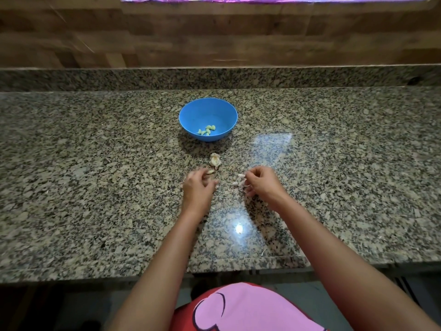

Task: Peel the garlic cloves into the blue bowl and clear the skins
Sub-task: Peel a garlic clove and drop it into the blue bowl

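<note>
One blue bowl (191, 115) is being counted on one granite counter (95, 163). About five peeled cloves (207, 130) are being counted inside it, their edges being blurred together. One partial garlic bulb (215, 160), one loose clove (210, 172), at least three skin scraps (240, 176) and two hands, the left hand (198, 187) and the right hand (261, 181), are being counted.

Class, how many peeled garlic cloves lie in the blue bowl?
5, as far as the view shows: the peeled garlic cloves cluster together, touching, on the near inner side of the blue bowl; overlap may hide more.
</note>
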Available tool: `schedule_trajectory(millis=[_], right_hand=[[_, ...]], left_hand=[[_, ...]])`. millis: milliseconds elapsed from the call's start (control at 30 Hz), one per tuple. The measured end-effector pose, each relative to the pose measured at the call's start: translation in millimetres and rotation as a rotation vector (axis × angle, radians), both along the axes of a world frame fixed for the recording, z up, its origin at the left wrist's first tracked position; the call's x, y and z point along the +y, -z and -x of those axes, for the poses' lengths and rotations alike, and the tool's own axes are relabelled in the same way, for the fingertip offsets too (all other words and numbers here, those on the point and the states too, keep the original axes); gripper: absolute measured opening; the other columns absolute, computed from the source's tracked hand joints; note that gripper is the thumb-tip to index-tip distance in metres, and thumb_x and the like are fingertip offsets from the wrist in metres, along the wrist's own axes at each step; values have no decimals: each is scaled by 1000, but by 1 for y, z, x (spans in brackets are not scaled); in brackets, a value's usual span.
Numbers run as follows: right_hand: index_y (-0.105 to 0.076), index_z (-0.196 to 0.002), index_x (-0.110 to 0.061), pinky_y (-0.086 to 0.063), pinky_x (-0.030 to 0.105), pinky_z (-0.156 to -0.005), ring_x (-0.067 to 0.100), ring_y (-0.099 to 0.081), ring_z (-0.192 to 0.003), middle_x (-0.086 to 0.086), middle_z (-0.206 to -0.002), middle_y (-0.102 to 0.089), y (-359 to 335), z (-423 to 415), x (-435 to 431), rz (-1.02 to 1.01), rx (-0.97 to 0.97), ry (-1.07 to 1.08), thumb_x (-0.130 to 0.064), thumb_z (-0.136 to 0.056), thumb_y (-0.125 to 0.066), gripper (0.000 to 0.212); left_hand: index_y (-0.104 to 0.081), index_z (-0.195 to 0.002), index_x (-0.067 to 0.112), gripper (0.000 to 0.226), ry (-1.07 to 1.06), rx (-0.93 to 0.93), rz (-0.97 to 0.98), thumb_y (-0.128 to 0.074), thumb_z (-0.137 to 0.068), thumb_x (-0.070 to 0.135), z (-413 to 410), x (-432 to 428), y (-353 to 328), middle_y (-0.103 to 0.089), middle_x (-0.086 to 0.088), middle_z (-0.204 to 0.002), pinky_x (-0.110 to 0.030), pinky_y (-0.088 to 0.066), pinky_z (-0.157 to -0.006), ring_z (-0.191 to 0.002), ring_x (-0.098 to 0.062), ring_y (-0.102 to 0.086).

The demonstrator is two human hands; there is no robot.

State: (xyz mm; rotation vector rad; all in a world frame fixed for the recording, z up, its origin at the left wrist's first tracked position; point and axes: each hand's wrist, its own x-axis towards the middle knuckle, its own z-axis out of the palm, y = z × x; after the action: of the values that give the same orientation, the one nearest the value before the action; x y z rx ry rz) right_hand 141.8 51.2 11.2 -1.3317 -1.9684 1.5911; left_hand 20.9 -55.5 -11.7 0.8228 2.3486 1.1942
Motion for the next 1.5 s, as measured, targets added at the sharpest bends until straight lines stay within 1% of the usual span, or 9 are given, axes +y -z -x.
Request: schedule_trajectory(millis=[100, 233, 433, 633, 800, 933, 1133, 1267, 1500], right_hand=[[-53, -78, -8, -53, 36, -72, 15, -57, -63, 7, -77, -58, 1, -6, 3, -19, -1, -5, -14, -94, -49, 17], [-54, -74, -5, -54, 42, -77, 15, -63, -62, 14, -78, -58, 1, -14, 9, 27, 42, 21, -8, -90, -55, 17], [-51, -72, -2, -58, 37, -74, 26, -68, -72, 21, -87, -61, 1, -21, 15, 315, 273, 186, 3, -86, -57, 16], [-48, -77, -2, -59, 39, -63, 24, -66, -57, 15, -71, -61, 4, -19, 11, 426, 307, 162, 6, -87, -53, 15], [-52, -85, 0, -58, 35, -58, 23, -65, -61, 15, -77, -59, 8, -12, -4, 257, 154, 5, 3, -90, -51, 6], [-62, -77, -5, -56, 45, -73, 30, -67, -74, 16, -78, -67, 7, -16, -26, -117, -111, -281, -9, -90, -54, 16], [-64, -86, -11, -40, 20, -53, 8, -56, -68, -2, -77, -62, -1, -28, -51, -282, -239, -468, -30, -82, -68, 19], [-67, -91, -12, -48, 22, -70, 11, -58, -79, 1, -89, -66, -3, -27, -63, -448, -279, -579, -15, -79, -72, 13], [-67, -91, -7, -45, 17, -69, 14, -59, -87, 5, -98, -65, -4, -2, -45, -319, -150, -373, 2, -86, -57, 15]], left_hand=[[-47, -134, 17, 53, 217, 83, 75, -64, -85, 30, -18, 1, 6, -46, -2, -125, -17, -40, -89, -106, -7, -44], [-48, -133, 15, 46, 372, 192, 146, -58, -90, 23, -26, 20, 5, -44, -3, -127, -24, -28, -104, -122, -13, -34], [-68, -101, 5, 17, 334, 284, 117, -55, -91, 9, -26, 34, 2, -59, -7, -104, -22, -43, -92, -100, -17, -53], [-68, -91, 18, 12, -6, -328, -102, -64, -86, 8, -29, 13, -1, -69, -1, -96, -14, -48, -60, -74, -9, -59], [-68, -87, 18, 13, -197, -471, -248, -63, -86, 6, -33, -19, -4, -69, 0, -91, -16, -49, -55, -71, -9, -62], [-68, -88, 17, 14, -234, -436, -259, -64, -85, 4, -41, -39, 2, -70, 1, -93, -19, -53, -76, -85, -9, -65], [-67, -81, 26, 21, -233, -421, -270, -65, -85, 5, -51, -55, 11, -69, 5, -91, -17, -52, -77, -89, -8, -65], [-66, -80, 27, 21, -251, -400, -271, -65, -84, 5, -57, -59, 12, -69, 5, -89, -24, -52, -82, -89, -11, -65], [-69, -88, 19, 11, -305, -425, -239, -64, -86, 10, -52, -58, 8, -69, -3, -89, -16, -42, -49, -68, -10, -57]])
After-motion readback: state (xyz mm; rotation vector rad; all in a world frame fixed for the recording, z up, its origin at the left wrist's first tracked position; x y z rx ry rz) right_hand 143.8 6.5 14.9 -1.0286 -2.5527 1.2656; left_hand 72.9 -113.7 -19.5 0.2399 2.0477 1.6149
